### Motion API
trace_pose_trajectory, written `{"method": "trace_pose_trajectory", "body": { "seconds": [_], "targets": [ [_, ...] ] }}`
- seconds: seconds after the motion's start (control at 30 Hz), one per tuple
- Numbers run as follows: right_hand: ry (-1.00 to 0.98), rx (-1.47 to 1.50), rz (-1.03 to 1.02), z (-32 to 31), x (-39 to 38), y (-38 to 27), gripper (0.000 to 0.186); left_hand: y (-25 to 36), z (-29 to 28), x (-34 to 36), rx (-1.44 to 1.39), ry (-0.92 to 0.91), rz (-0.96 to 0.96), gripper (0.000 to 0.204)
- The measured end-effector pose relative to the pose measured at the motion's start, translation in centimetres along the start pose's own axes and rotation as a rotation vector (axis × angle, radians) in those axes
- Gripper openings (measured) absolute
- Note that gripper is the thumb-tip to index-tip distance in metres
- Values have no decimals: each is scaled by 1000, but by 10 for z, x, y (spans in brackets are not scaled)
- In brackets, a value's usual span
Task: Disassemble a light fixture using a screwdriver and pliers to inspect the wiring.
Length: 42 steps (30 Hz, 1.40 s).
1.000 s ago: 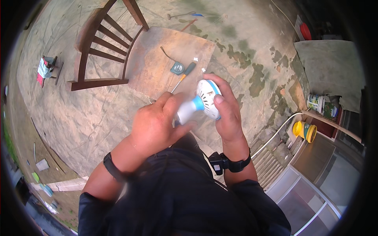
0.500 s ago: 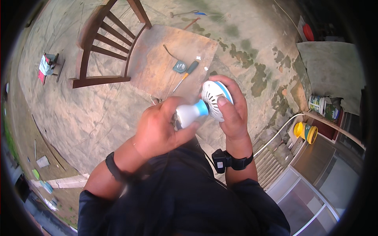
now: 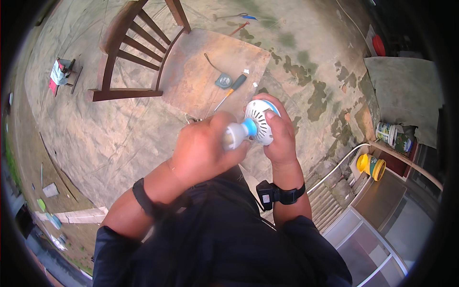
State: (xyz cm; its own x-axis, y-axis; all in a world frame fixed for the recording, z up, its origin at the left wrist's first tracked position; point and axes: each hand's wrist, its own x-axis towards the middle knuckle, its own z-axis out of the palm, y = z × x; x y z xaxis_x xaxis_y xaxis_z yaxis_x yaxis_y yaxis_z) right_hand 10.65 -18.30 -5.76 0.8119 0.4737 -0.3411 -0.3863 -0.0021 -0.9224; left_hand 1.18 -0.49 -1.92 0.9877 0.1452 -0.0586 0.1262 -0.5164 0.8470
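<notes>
Between my hands, above the chair's front edge, is a white and blue device whose exact kind I cannot tell. My right hand [image 3: 281, 131] grips its round white slotted housing [image 3: 258, 119] with a blue rim, the thumb on the slotted face. My left hand [image 3: 203, 143] is closed around the whitish bell-shaped cup [image 3: 235, 136], which has a blue neck meeting the housing. The fingers partly hide the cup. On the wooden chair seat [image 3: 191, 62] beyond lie a tape measure [image 3: 223, 80] and a screwdriver [image 3: 232, 91] with a dark green and yellow handle.
The chair's slatted back [image 3: 109, 62] rises at the left of the seat. Small white scraps [image 3: 255, 84] lie by the screwdriver. Farther right are a yellow bucket [image 3: 371, 166], a pale hose [image 3: 337, 167] and a framed panel [image 3: 366, 244]. A small stool [image 3: 62, 76] stands far left.
My left hand has shifted slightly right and turned about the cup, which is now closer in line with the housing. The slotted face has tilted more toward view. Both hands keep their hold.
</notes>
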Motion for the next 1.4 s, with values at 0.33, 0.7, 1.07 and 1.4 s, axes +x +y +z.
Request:
{"method": "trace_pose_trajectory", "body": {
  "seconds": [0.33,0.7,1.07,1.4],
  "targets": [
    [43,-410,-216,8,0,-17,35,-12,2,11,-13,-35,35,40],
    [222,-97,-49,-55,14,-10,46,-40,-34,-17,-209,-86,-149,27],
    [208,-75,-28,-65,16,-16,49,-53,-37,-13,-299,-138,-173,34],
    [276,69,10,-60,15,-30,44,-61,-52,-6,-235,-166,-226,37]
  ]
}}
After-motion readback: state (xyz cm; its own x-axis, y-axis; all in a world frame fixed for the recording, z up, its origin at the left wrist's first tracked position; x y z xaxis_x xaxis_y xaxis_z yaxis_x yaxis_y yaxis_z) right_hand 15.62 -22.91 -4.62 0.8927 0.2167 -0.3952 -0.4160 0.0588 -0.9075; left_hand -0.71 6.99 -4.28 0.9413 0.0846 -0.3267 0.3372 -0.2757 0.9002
